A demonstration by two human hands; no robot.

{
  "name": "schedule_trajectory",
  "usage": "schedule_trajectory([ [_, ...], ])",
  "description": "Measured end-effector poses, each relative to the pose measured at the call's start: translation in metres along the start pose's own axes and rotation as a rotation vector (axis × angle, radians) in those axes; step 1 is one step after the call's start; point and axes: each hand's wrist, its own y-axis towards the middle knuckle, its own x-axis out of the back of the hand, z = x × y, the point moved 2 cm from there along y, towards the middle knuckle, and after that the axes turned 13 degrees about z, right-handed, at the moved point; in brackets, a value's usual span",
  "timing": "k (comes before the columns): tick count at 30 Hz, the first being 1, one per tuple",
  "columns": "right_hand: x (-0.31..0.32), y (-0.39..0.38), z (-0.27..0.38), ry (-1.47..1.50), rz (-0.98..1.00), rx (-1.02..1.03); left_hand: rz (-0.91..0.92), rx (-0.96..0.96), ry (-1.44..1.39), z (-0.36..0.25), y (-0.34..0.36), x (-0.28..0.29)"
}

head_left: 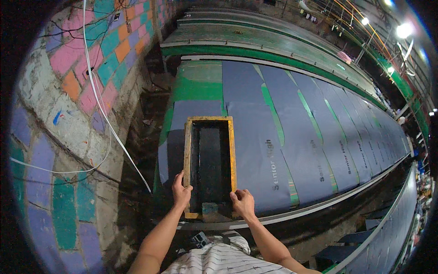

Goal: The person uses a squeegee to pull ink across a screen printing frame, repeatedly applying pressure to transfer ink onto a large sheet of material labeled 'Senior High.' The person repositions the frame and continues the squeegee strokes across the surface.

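A screen-printing frame (232, 150) with worn yellow-brown wooden sides and a dark inner mesh lies over the near left end of a long table. My left hand (181, 192) is closed on the lower part of its left side. At the lower right corner, my right hand (242, 203) grips the opposite side, thumb on top. Inside the frame's near end sits a small greenish block (210, 208). Under and beside the frame lie dark blue-grey fabric panels (253, 150), several of them with dark printed lettering.
The green-topped table (196, 89) runs far to the right, with green gaps between panels. Another long table (273, 41) stands behind it. On the left is a painted brick wall (68, 68) with a hanging white cable (116, 132). A rack with dark panels (388, 242) is at lower right.
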Motion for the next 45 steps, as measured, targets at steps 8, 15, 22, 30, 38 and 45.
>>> schedule_trajectory([
  [8,-0.002,0.001,-0.004,-0.039,0.048,-0.004,0.008,-0.007,0.007,0.009,0.003,0.003],
  [15,-0.006,0.003,-0.009,0.006,0.022,0.040,0.029,0.032,-0.011,0.007,0.005,0.003],
  [22,-0.005,0.005,-0.002,-0.088,0.089,0.040,0.028,0.071,-0.059,0.023,0.007,0.004],
  [30,-0.007,0.006,-0.003,-0.066,0.082,0.017,0.029,0.066,-0.028,0.025,0.010,0.003],
  [38,-0.008,0.006,-0.001,-0.066,0.086,0.016,0.004,0.011,0.018,0.030,0.010,0.003],
  [45,-0.009,0.003,0.002,-0.055,0.068,0.016,0.069,0.102,-0.017,0.014,0.008,0.009],
])
